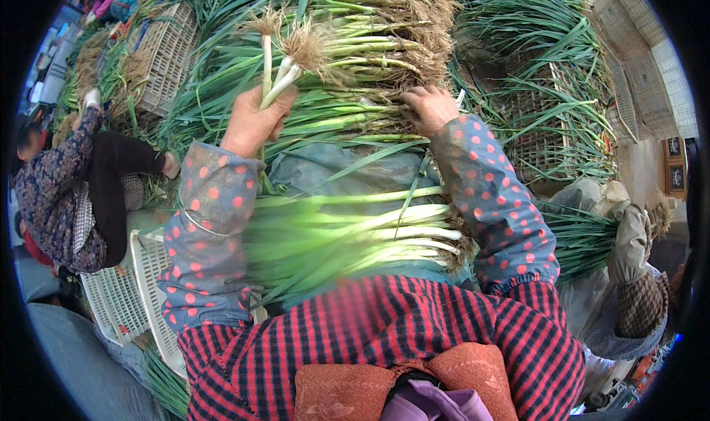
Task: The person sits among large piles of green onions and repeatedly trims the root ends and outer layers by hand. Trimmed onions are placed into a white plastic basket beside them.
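My left hand (254,122) is closed round a few green onions (282,83), their white ends and brown roots pointing up. In front of me lies a big pile of green onions (355,55), its roots toward the right and leaves toward the left. At the right edge of that pile, my right hand (431,110) has its fingers bent over the root ends; the fingertips are partly hidden among roots. Across my lap rests a looser row of green onions (384,232) with cleaner white stems, on a dark green sheet (333,168). Their leaves are blurred on the left.
Plastic crates stand around me: a beige crate (164,59) at far left, a white crate (148,273) near left, and an onion-laden crate (540,136) at right. A person (66,192) sits on the left. Another person's sleeve (631,243) is at right, beside more onions (580,240).
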`<state>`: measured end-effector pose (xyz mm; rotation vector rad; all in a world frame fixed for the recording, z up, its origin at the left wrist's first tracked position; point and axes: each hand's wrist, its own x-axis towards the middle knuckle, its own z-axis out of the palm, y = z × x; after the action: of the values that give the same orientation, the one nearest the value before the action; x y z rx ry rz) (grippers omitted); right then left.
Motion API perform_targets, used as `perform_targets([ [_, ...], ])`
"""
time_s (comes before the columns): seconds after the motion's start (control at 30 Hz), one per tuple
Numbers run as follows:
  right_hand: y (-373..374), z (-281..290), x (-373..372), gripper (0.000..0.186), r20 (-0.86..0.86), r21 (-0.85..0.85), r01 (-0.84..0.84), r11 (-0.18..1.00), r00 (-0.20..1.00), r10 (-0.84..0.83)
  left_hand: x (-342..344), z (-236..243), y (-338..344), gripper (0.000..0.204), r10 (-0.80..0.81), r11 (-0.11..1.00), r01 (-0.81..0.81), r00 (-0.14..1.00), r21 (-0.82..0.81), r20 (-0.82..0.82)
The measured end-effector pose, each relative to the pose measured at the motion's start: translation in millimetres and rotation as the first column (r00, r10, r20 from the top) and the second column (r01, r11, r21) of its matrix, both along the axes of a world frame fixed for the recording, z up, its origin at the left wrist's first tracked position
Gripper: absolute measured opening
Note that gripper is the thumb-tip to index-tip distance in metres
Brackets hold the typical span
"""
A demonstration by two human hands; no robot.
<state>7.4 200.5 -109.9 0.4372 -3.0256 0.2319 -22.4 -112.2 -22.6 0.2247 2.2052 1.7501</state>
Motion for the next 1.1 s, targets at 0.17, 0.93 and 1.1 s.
perform_targets([
  [0.17,3,-17,-3,0.025,-0.053,-0.12,-0.002,0.993,0.999,-0.005,1,-28,-11,0.024,0.072,0.965,-0.095,0.992,-0.245,-0.103],
  [0.93,-10,38,8,0.035,0.343,-0.533,0.341,0.775,0.924,-0.17,28,1,66,0.017,-0.542,0.801,-0.212,0.141,-0.56,-0.828],
  [1.1,-4,36,15,0.033,0.514,-0.679,0.452,0.579,0.855,-0.064,39,-2,70,0.017,-0.582,0.776,-0.236,0.091,-0.586,-0.808],
])
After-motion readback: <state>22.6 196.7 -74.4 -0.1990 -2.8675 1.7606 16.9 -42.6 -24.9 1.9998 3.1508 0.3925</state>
